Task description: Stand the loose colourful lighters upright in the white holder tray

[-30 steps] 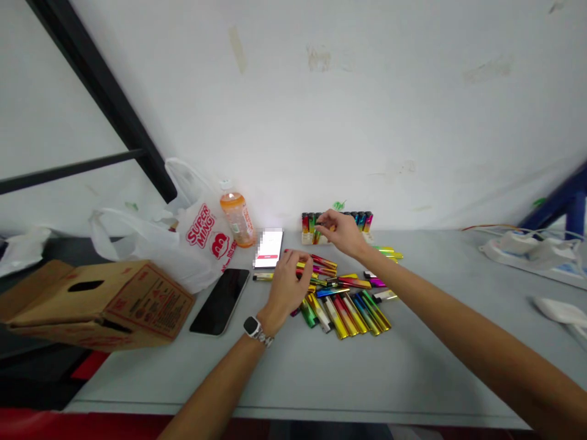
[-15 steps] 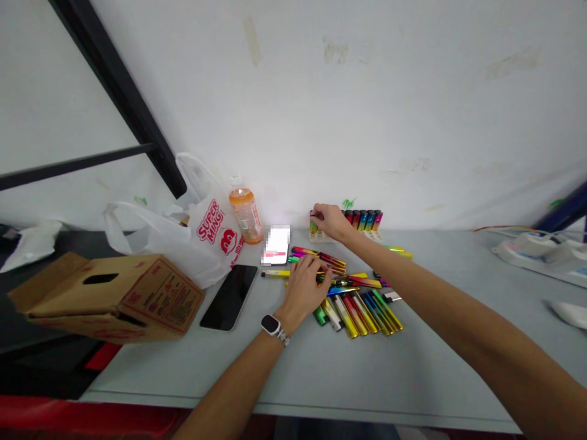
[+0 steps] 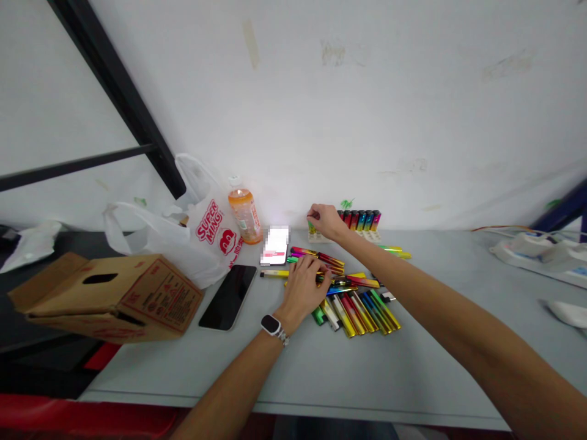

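A heap of shiny coloured lighters (image 3: 355, 302) lies on the grey table (image 3: 367, 366). My left hand (image 3: 305, 287), with a watch on its wrist, rests on the heap's left side, fingers curled over a few lighters. My right hand (image 3: 324, 221) reaches to the back by the wall and pinches a lighter at the left end of a rack of upright lighters (image 3: 362, 221). What lies under the left palm is hidden.
A dark phone (image 3: 228, 297) and a lit phone (image 3: 275, 245) lie left of the heap. An orange drink bottle (image 3: 244, 211), a white plastic bag (image 3: 192, 235) and a cardboard box (image 3: 105, 299) stand further left. A power strip (image 3: 536, 260) is at the right.
My right hand has slid left along the rack to its left end. My left hand has shifted slightly right onto the heap. The camera has tilted a little.
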`<state>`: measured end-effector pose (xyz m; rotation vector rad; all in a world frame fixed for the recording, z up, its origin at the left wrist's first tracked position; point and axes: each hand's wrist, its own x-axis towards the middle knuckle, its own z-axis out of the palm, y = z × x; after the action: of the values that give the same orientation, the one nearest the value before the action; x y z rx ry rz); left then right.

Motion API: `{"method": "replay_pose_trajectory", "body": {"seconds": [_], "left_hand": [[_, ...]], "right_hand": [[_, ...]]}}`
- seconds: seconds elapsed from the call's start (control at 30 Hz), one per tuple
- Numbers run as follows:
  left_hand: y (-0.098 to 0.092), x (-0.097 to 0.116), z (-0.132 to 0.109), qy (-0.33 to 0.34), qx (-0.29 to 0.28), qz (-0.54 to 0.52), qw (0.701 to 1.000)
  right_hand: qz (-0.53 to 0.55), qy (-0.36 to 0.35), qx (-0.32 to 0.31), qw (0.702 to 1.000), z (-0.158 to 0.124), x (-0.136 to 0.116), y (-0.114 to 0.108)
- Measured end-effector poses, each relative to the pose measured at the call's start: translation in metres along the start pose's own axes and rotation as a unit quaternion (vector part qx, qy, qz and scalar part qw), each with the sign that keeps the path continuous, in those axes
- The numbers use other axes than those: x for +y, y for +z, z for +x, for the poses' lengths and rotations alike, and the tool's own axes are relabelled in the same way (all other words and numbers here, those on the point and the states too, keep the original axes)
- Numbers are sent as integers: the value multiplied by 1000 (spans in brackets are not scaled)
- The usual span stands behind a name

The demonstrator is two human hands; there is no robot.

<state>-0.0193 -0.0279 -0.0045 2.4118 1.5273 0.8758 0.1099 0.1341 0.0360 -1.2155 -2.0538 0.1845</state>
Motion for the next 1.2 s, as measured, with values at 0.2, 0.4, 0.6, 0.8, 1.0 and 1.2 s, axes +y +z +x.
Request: {"method": "replay_pose_trajectory", "body": {"seconds": [0.2, 0.4, 0.6, 0.8, 1.0, 1.2], "left_hand": [[2, 0, 0, 5, 1, 9, 1000], [3, 0, 0, 6, 6, 23, 1000], [3, 0, 0, 6, 5, 25, 1000], [2, 0, 0, 12, 5, 26, 1000], [3, 2, 2, 11, 7, 41, 999], [7, 9, 9, -5, 17, 48, 999]], "right_hand": [[-6, 18, 2, 1000, 1, -6, -3], [-10, 36, 6, 999, 2, -4, -2], [-71, 23, -15, 997, -6, -6, -5], [-163, -4, -46, 986, -23, -16, -17], [-121, 34, -36, 991, -71, -16, -29], [-94, 94, -212, 968, -95, 2, -40]]}}
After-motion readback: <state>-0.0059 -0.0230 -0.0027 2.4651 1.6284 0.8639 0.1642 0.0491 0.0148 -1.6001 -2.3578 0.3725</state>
